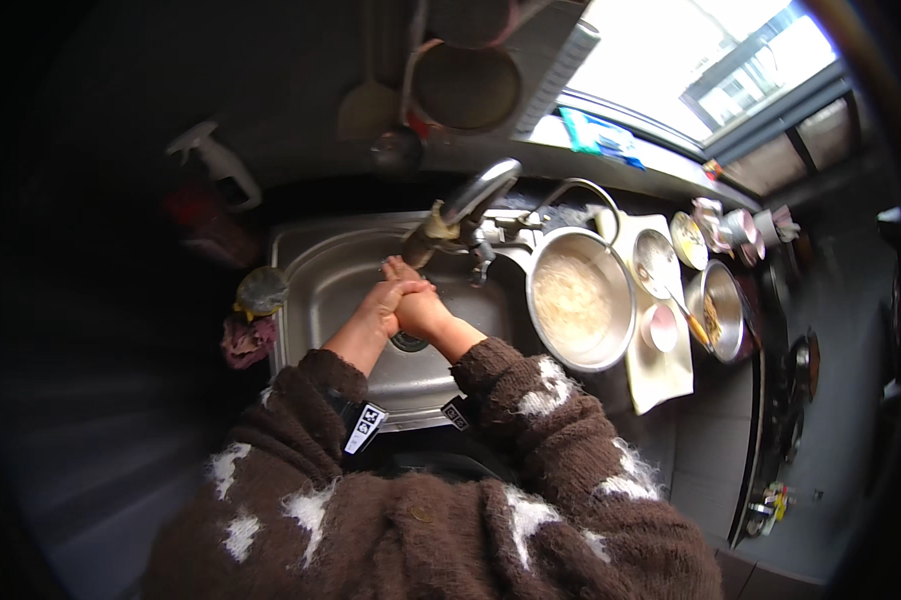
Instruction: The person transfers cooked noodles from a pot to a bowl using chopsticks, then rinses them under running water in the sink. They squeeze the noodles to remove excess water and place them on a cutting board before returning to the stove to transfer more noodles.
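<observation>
Head camera, and here we are at one steel sink, with two bare hands meeting over it. The left hand folds its fingers across the right hand — the pair clasped together, high in the basin, just beside the one thick, curved faucet. How tightly the right closes, or whether anything sits between the palms, I cannot tell. Beneath them, partly covered, one round drain.

To the right now, one thin arched spout rises behind the dark tabletop, and one large steel bowl stands next to the sink, with pale, cloudy contents. Beside it lies one cream-coloured mat, carrying one slotted skimmer and one small pinkish cup. Further right, a second steel bowl holds something brown; the skimmer's handle reaches across to it. Cups crowd together behind, too bunched to count.

Over on the left: one spray bottle with a white head, one rounded yellow-and-grey thing at the sink's edge, and one crumpled mauve cloth just below that. Up on the windowsill, one blue-green packet.
</observation>
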